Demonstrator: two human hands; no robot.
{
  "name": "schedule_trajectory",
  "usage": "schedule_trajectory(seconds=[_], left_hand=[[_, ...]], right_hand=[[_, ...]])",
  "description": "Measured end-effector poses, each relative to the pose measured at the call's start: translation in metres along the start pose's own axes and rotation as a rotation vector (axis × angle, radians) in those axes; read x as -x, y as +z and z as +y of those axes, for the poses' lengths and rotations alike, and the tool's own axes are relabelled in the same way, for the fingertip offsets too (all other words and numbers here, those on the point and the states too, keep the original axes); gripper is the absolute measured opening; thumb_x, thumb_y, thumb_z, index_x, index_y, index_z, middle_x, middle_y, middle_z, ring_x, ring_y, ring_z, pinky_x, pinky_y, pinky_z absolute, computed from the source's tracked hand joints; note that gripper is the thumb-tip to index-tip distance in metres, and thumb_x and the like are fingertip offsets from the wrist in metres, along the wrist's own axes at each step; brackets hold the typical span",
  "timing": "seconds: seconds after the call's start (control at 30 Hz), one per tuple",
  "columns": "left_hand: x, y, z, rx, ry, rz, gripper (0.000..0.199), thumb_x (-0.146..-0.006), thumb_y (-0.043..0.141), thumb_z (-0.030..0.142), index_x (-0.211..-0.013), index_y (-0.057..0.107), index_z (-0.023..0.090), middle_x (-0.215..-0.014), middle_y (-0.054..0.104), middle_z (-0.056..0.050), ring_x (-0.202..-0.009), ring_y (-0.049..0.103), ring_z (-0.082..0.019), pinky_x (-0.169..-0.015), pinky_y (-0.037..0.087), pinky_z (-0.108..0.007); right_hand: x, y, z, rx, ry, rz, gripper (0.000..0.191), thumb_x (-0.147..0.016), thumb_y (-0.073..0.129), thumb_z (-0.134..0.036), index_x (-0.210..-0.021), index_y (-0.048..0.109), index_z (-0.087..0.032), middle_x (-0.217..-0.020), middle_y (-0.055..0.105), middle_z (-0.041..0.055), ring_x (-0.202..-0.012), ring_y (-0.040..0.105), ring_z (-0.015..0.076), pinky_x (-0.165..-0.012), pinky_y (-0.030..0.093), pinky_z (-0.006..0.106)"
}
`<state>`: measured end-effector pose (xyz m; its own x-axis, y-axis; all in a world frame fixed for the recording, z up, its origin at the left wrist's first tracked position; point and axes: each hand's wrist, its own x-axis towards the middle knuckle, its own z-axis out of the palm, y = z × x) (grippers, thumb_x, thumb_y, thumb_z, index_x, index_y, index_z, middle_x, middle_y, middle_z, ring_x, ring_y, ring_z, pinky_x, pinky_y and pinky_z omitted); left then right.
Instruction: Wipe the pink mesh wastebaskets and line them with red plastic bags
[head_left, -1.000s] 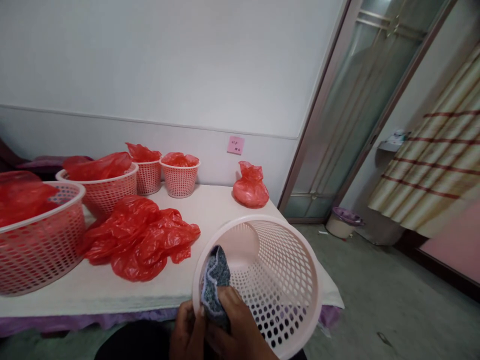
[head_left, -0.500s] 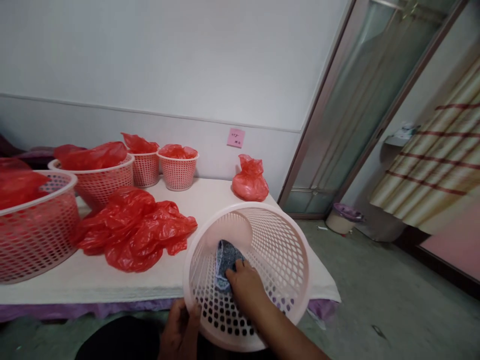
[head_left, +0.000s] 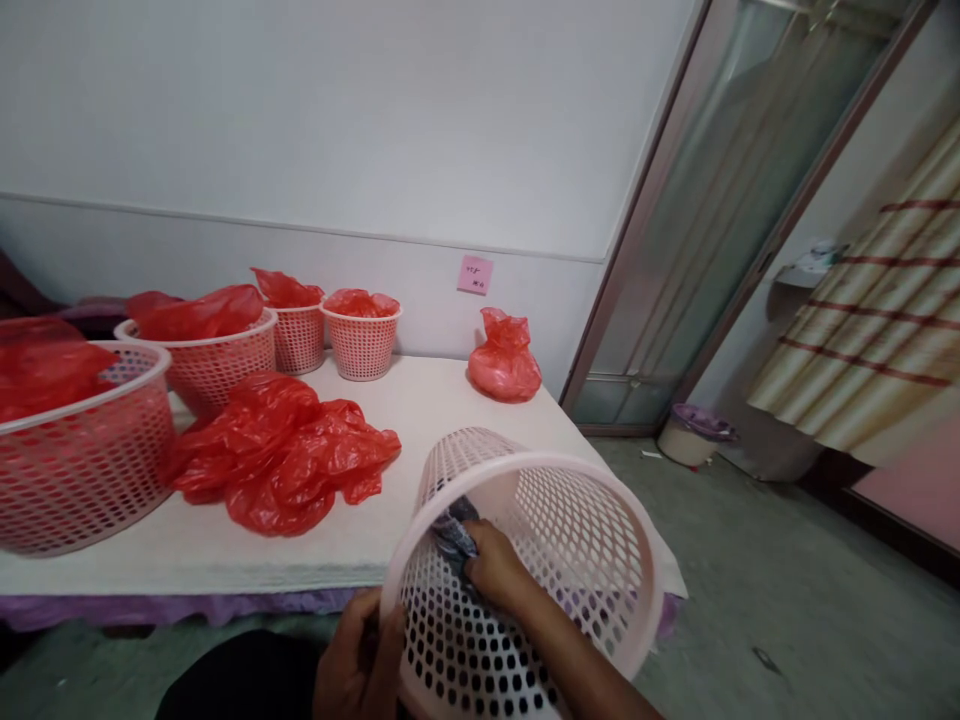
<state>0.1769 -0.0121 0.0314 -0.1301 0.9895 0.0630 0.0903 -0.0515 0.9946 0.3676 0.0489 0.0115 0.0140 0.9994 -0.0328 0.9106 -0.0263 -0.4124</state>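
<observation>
Seen from the head camera, the right hand (head_left: 495, 570) is reaching inside a pink perforated plastic basket (head_left: 592, 540), its fingers pressed together, pushing a grey cloth (head_left: 454, 530) against the inner wall. The left hand (head_left: 358, 655) is clasping the rim, holding the basket tilted at the front edge of a white-covered table (head_left: 442, 420), near a crumpled red plastic bag (head_left: 281, 455).

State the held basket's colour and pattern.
The basket is pale pink, with rows of round holes; best seen in the head view.
</observation>
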Motion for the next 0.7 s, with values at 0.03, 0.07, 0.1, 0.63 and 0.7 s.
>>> schedule_trajectory(seconds=[0.03,0.07,0.1,0.63,0.7], left_hand=[[-0.003,-0.001,-0.002,-0.003,0.014,0.016,0.037,-0.077,0.059,0.059,-0.088,0.067,0.025,-0.072,0.071,0.003,-0.065,0.063,-0.017,-0.060,0.049,-0.025],[-0.008,-0.002,-0.004,-0.017,0.036,0.024,0.038,-0.077,0.060,0.059,-0.089,0.067,0.024,-0.076,0.072,0.002,-0.068,0.064,-0.018,-0.061,0.049,-0.024],[-0.012,-0.004,-0.006,-0.043,0.057,0.022,0.038,-0.077,0.060,0.059,-0.091,0.067,0.024,-0.078,0.072,0.002,-0.070,0.065,-0.018,-0.062,0.050,-0.024],[-0.057,-0.008,0.029,-0.259,0.499,0.099,0.018,-0.089,0.055,0.036,-0.097,0.063,0.023,-0.091,0.066,0.000,-0.084,0.062,-0.015,-0.078,0.047,-0.026],[-0.064,-0.012,0.036,-0.279,0.551,0.109,0.017,-0.088,0.056,0.034,-0.099,0.063,0.022,-0.091,0.065,0.000,-0.086,0.061,-0.015,-0.081,0.046,-0.026]], right_hand=[[0.006,0.001,-0.011,-0.041,-0.033,0.006,0.051,-0.071,0.049,-0.005,-0.115,0.063,-0.024,-0.106,0.066,0.0042,-0.096,0.061,0.0187,-0.082,0.045,0.026],[0.014,0.002,-0.021,-0.084,-0.074,0.017,0.049,-0.072,0.049,-0.007,-0.115,0.063,-0.025,-0.106,0.066,0.0034,-0.096,0.061,0.0185,-0.081,0.045,0.026],[0.024,0.003,-0.031,-0.123,-0.117,0.026,0.047,-0.073,0.050,-0.008,-0.115,0.063,-0.026,-0.107,0.066,0.0033,-0.095,0.061,0.0186,-0.080,0.046,0.026],[0.083,-0.031,-0.037,0.252,0.105,-0.136,0.023,-0.084,0.051,-0.012,-0.095,0.069,-0.022,-0.100,0.070,0.0073,-0.087,0.066,0.0202,-0.072,0.048,0.027],[0.086,-0.025,-0.044,0.204,0.137,-0.162,0.020,-0.085,0.052,-0.015,-0.095,0.069,-0.021,-0.095,0.071,0.0059,-0.085,0.067,0.0190,-0.069,0.048,0.026]])
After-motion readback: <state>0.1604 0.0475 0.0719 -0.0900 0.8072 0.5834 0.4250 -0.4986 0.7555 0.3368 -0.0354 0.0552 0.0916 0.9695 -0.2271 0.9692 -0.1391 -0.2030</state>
